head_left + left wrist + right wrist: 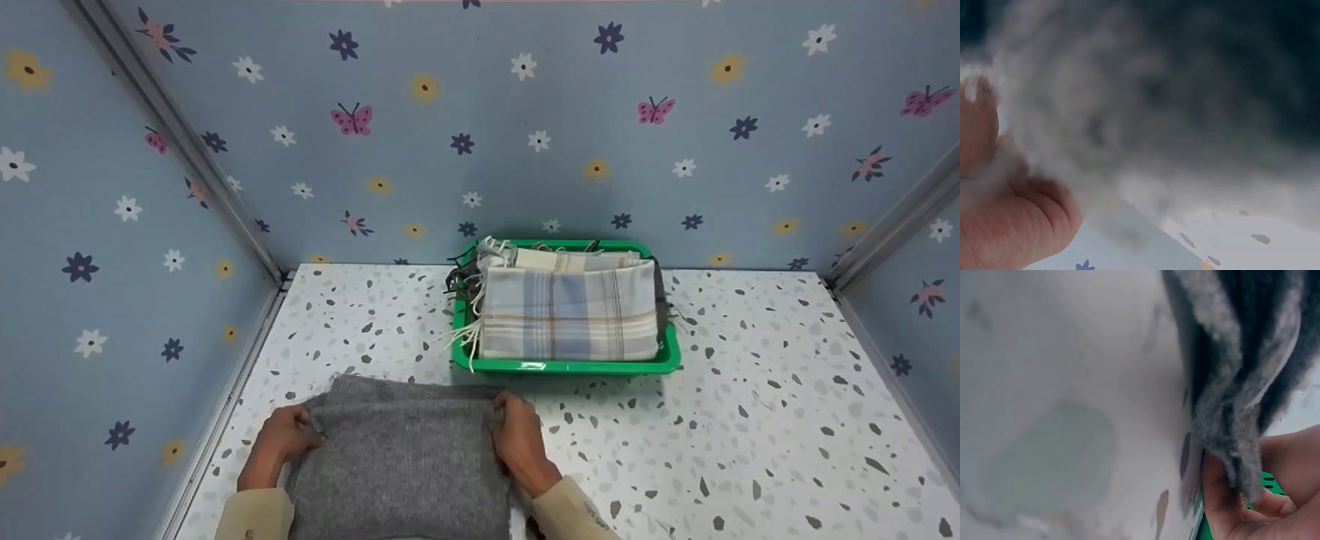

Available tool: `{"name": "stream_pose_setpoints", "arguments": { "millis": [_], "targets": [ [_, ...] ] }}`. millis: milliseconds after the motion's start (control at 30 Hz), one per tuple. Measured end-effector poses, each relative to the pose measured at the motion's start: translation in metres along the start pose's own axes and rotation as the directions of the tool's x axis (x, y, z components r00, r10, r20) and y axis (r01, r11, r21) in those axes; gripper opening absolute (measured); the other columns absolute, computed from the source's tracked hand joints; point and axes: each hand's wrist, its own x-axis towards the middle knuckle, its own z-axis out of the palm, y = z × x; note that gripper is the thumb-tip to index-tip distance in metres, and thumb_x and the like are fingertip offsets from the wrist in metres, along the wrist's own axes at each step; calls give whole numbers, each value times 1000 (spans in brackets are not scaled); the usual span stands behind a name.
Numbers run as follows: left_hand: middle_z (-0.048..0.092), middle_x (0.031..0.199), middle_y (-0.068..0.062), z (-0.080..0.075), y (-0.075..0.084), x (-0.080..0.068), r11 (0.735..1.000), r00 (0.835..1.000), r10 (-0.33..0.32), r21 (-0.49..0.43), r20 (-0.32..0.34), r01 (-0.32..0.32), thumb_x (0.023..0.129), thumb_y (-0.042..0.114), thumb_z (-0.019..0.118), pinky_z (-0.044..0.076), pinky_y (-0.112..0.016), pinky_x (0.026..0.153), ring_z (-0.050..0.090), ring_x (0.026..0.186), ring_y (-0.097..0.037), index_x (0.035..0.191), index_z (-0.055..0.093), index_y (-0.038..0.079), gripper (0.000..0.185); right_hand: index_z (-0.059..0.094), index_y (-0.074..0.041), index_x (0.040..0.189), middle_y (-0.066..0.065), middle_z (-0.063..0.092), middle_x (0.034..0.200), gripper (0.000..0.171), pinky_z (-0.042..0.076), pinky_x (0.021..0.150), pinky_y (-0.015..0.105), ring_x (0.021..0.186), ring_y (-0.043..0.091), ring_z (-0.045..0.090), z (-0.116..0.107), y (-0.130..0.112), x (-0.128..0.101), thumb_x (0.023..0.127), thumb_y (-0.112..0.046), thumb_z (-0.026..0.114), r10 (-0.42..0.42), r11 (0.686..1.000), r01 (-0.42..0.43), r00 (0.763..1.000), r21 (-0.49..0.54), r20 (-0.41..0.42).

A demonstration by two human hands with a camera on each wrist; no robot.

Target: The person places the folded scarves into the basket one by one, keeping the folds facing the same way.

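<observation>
A grey woollen cloth (405,465), folded in layers, lies at the near side of the table. My left hand (289,435) grips its left edge near the far corner. On the opposite edge, my right hand (519,435) pinches the far right corner between thumb and fingers. The right wrist view shows the stacked folds of the cloth (1230,399) caught by the fingertips of the right hand (1275,495). Blurred fabric fills most of the left wrist view, with part of the left hand (1022,225) beside it.
Beyond the cloth stands a green plastic basket (570,367) holding a folded plaid fringed cloth (570,311) and darker fabric at its sides. The speckled white table (765,405) meets flower-patterned wall panels (480,112) at the back and both sides.
</observation>
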Motion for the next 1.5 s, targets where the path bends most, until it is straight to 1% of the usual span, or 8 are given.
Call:
{"name": "stream_pose_setpoints", "arguments": {
  "millis": [267, 533, 600, 767, 967, 1100, 1200, 1500],
  "targets": [
    [47, 74, -5, 4, 1, -2, 1000, 1000, -6, -19, -3, 6, 87, -5, 74, 41, -36, 64, 45, 67, -20, 86, 52, 3, 23, 68, 3, 98, 17, 71, 92, 22, 57, 72, 46, 84, 34, 71, -6, 1, -1, 85, 20, 63, -12, 1000, 11, 1000, 7, 19],
    [49, 70, -3, 9, 3, -2, 999, 1000, 0, -51, -27, -1, 83, -7, 76, 41, -33, 61, 47, 65, -18, 80, 53, 4, 26, 69, 2, 96, 16, 71, 89, 20, 57, 71, 46, 82, 33, 70, -10, 5, 1, 82, 15, 72, 16, 1000, -16, 999, -6, 33],
    [50, 71, -4, 11, 4, -2, 999, 1000, 3, -53, -21, -4, 83, -7, 77, 42, -33, 61, 47, 65, -19, 81, 53, 4, 25, 69, 3, 97, 17, 70, 88, 19, 56, 69, 45, 80, 33, 70, -12, 6, 0, 82, 15, 72, 4, 1000, -4, 1000, -10, 25],
    [51, 73, -5, 15, 8, -4, 999, 1000, -1, -40, -13, 1, 87, -4, 77, 41, -34, 62, 47, 64, -19, 82, 52, 5, 27, 67, 3, 98, 19, 69, 88, 20, 56, 66, 45, 78, 35, 68, -17, 10, -4, 83, 17, 69, -69, 997, 69, 998, -19, -14],
    [53, 75, -6, 20, 12, -5, 999, 1000, -2, -39, -14, 1, 86, -4, 78, 41, -34, 61, 48, 65, -20, 82, 53, 5, 27, 66, 3, 96, 17, 68, 87, 22, 55, 65, 43, 76, 31, 67, -21, 14, -6, 83, 20, 63, -95, 995, 95, 995, -17, -40],
    [49, 74, -5, 23, 15, -5, 1000, 1000, 12, -28, -15, -12, 85, -5, 78, 41, -34, 62, 46, 66, -20, 81, 51, 5, 29, 65, 3, 95, 16, 68, 85, 22, 54, 64, 41, 74, 29, 66, -24, 17, -7, 83, 21, 61, -93, 996, 93, 995, -3, -36],
    [48, 72, -4, 26, 18, -5, 999, 1000, 19, -27, -21, -20, 84, -5, 78, 40, -33, 61, 46, 65, -20, 80, 50, 6, 30, 65, 3, 94, 16, 68, 85, 21, 54, 64, 41, 73, 29, 66, -27, 19, -7, 82, 20, 64, -87, 996, 88, 996, 3, -32],
    [52, 71, -4, 33, 24, -3, 1000, 999, 14, -6, -40, -14, 80, -4, 80, 40, -32, 59, 48, 64, -19, 79, 55, 6, 27, 67, 4, 97, 17, 68, 86, 21, 53, 64, 42, 73, 30, 65, -36, 26, -6, 82, 18, 71, -64, 998, 64, 998, -12, -5]
  ]
}}
